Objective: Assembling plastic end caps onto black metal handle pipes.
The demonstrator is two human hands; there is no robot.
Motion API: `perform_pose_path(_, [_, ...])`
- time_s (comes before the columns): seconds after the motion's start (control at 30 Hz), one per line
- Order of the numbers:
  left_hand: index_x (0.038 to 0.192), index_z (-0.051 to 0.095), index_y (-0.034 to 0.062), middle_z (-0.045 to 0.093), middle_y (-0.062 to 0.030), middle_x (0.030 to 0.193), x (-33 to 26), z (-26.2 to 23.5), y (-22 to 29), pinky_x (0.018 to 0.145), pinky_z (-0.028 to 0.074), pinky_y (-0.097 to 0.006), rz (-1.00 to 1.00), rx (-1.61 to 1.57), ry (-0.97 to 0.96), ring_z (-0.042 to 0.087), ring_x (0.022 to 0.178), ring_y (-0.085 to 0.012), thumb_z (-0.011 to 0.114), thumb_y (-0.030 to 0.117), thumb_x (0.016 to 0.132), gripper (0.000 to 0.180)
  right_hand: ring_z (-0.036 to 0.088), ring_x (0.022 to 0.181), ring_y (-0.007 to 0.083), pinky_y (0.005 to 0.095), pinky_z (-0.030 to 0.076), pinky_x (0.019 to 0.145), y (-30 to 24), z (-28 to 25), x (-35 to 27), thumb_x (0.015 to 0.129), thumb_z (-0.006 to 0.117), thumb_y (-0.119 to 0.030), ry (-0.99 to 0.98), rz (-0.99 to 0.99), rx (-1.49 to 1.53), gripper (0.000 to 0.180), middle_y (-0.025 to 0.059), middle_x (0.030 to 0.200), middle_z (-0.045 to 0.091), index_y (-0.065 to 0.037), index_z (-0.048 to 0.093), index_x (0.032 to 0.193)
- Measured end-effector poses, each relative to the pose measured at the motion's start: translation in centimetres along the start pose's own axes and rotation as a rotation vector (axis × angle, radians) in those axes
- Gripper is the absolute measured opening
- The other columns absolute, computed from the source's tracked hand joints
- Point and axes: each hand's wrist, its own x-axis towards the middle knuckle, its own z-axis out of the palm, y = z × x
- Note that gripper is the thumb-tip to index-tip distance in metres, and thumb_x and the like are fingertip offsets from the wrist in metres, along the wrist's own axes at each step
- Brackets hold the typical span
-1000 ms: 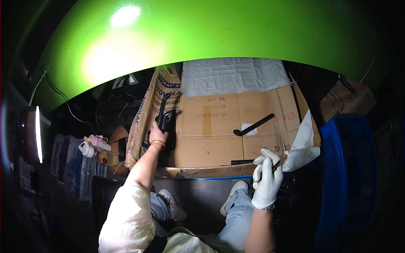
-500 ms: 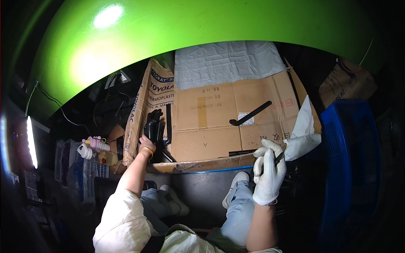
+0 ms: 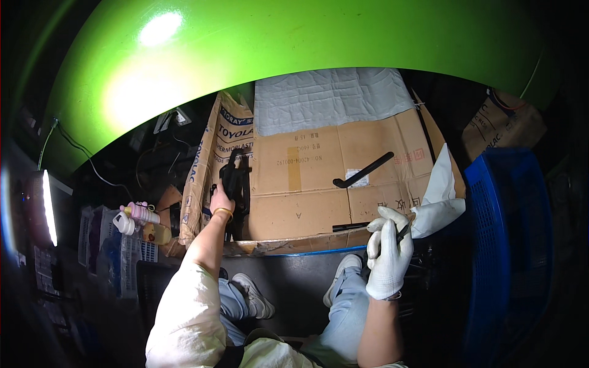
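Note:
My left hand, bare with a yellow band at the wrist, is closed on a cluster of black plastic parts at the left side of a cardboard-lined box. Its fingers are partly hidden by the parts. My right hand wears a white glove and hovers at the box's near right edge. Its fingers are curled around a slim dark tool, whose kind I cannot make out. A long black plastic part with a bent end lies on the cardboard, and another black strip lies along the near edge.
A grey cloth covers the box's far end, and white sheeting folds over its right corner. A blue crate stands at right. A large green curved surface overhangs the far side. Bottles stand at left.
My left hand has moved slightly away from me and to the right, and the black parts at it have shifted and turned. My right hand has barely moved.

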Motion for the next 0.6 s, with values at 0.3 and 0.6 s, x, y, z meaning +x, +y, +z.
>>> perform_pose_path(0.3, [0.132, 0.044, 0.0089, 0.059, -0.0220, 0.120, -0.8, -1.2, -2.6, 0.092, 0.048, -0.042, 0.288, -0.226, 0.194, 0.059, 0.108, -0.0377, 0.075, 0.010, 0.069, 0.070, 0.038, 0.047, 0.0014, 0.0157, 0.030, 0.039, -0.1, 0.6, -0.2, 0.101, 0.043, -0.013, -0.012, -0.008, -0.010, 0.020, 0.0046, 0.082, 0.058, -0.005, 0.056, 0.114])
perform_pose_path(0.6, [0.132, 0.043, 0.0040, 0.058, -0.0214, 0.123, -0.3, 1.6, -11.4, 0.098, 0.046, -0.039, -0.120, -0.193, -0.158, 0.057, 0.115, -0.0350, 0.079, 0.019, 0.071, 0.073, 0.038, 0.047, 0.0019, 0.0165, 0.030, 0.039, 0.1, 0.6, -0.2, 0.100, 0.042, -0.010, -0.005, -0.013, 0.015, 0.020, 0.0049, 0.080, 0.057, -0.004, 0.057, 0.112])
